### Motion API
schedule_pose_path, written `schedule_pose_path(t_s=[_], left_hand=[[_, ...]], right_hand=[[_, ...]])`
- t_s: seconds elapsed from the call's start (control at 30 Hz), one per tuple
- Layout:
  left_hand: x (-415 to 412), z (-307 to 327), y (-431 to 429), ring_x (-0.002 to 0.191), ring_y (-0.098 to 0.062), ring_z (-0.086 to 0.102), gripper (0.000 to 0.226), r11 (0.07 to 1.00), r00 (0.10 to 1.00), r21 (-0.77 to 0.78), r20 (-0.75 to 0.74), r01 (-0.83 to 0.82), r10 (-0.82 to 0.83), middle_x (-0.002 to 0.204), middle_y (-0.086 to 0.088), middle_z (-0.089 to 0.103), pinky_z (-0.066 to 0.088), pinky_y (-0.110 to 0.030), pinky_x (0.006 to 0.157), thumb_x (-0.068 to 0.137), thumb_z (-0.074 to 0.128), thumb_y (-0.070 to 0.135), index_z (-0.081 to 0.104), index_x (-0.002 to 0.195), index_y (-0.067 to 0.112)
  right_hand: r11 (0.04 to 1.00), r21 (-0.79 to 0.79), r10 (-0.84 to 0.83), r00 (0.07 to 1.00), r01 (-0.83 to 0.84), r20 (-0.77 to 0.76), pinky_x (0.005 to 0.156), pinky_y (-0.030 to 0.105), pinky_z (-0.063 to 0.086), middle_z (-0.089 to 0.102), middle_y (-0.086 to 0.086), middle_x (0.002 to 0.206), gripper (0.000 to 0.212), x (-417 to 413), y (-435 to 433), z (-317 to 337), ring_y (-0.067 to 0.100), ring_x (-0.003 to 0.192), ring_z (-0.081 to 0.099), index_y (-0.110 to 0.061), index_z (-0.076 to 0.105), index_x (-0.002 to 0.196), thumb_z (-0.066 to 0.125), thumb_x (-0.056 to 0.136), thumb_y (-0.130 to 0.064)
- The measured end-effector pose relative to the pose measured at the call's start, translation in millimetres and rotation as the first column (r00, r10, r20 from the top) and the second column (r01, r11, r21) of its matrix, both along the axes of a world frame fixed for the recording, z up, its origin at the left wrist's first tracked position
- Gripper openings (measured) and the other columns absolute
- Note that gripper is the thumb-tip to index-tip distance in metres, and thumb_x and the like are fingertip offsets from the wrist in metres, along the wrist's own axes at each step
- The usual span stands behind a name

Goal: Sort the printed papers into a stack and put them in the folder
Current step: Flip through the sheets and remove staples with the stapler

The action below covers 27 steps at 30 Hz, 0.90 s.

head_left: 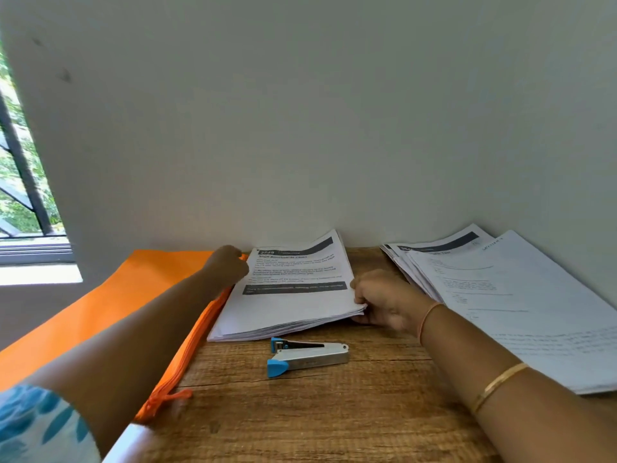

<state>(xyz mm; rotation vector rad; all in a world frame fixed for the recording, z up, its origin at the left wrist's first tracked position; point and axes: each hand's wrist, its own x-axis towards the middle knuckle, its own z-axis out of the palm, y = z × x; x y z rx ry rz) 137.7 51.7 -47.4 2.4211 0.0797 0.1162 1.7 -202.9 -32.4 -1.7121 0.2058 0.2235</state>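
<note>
Wooden desk, paper stack outside orange folder, corner in right hand grip

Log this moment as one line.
left hand: curled at far-left corner of paper stack, grip unclear | right hand: pinches its right edge | folder: left of it | stapler: in front | loose papers: right

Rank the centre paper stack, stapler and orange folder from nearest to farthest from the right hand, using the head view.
1. Centre paper stack: the right hand grips its right edge.
2. Stapler: just below-left of that hand, not touching it.
3. Orange folder: far left, beyond the stack.
</note>
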Motion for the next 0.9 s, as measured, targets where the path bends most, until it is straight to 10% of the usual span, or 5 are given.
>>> schedule_pose_path(t_s=[0.13, 0.3, 0.5, 0.73, 0.9], left_hand=[[-56, 20, -30, 0.096, -0.021, 0.055, 0.042, 0.987, 0.992, 0.115, 0.046, 0.111, -0.117, 0.133, -0.01, 0.05, 0.044, -0.021, 0.07, 0.091, 0.061, 0.02, 0.052, 0.13, 0.008], [-77, 13, -43, 0.125, -0.023, 0.044, 0.064, 0.906, 0.952, 0.296, -0.144, 0.302, -0.271, 0.142, -0.007, 0.045, 0.037, -0.033, 0.103, 0.088, 0.052, 0.054, 0.045, 0.136, 0.013], [-81, 1, -41, 0.124, -0.023, 0.044, 0.066, 0.895, 0.968, 0.369, -0.12, 0.251, -0.221, 0.14, -0.009, 0.044, 0.038, -0.03, 0.098, 0.087, 0.057, 0.049, 0.038, 0.14, 0.014], [-80, 0, -36, 0.123, -0.024, 0.045, 0.064, 0.912, 0.976, 0.349, -0.08, 0.216, -0.201, 0.14, -0.011, 0.043, 0.039, -0.028, 0.095, 0.088, 0.061, 0.039, 0.037, 0.14, 0.011], [-79, -5, -33, 0.126, -0.024, 0.043, 0.056, 0.862, 0.973, 0.453, -0.061, 0.227, -0.223, 0.141, -0.01, 0.044, 0.038, -0.033, 0.102, 0.092, 0.055, 0.038, 0.038, 0.14, 0.016]], right_hand=[[0.985, -0.169, -0.01, 0.998, 0.02, 0.062, 0.06, 0.024, 0.046, 0.056, 0.001, 0.091, 0.037, 1, 4, -2, 0.016, 0.081, 0.053, -0.003, 0.056, 0.119, 0.035, 0.091, 0.008], [0.752, -0.658, 0.153, 0.961, 0.037, 0.23, 0.082, 0.025, 0.042, 0.055, 0.01, 0.13, 0.037, -5, 5, 0, 0.022, 0.106, 0.053, -0.006, 0.053, 0.13, 0.042, 0.094, -0.007], [0.449, -0.889, 0.324, 0.944, -0.094, 0.063, 0.092, 0.031, 0.042, 0.017, 0.014, 0.15, 0.051, -9, 9, -2, 0.033, 0.121, 0.046, -0.018, 0.034, 0.141, 0.046, 0.093, -0.029], [0.296, -0.955, 0.404, 0.908, -0.016, 0.11, 0.108, 0.045, 0.032, 0.026, 0.008, 0.145, 0.056, -21, 21, 5, 0.032, 0.134, 0.028, -0.026, 0.037, 0.138, 0.047, 0.091, -0.055], [0.386, -0.844, 0.673, 0.739, -0.372, -0.018, 0.105, 0.039, 0.035, 0.034, 0.001, 0.136, 0.048, -44, 36, 28, 0.018, 0.128, 0.035, -0.032, 0.042, 0.13, 0.05, 0.089, -0.056]])
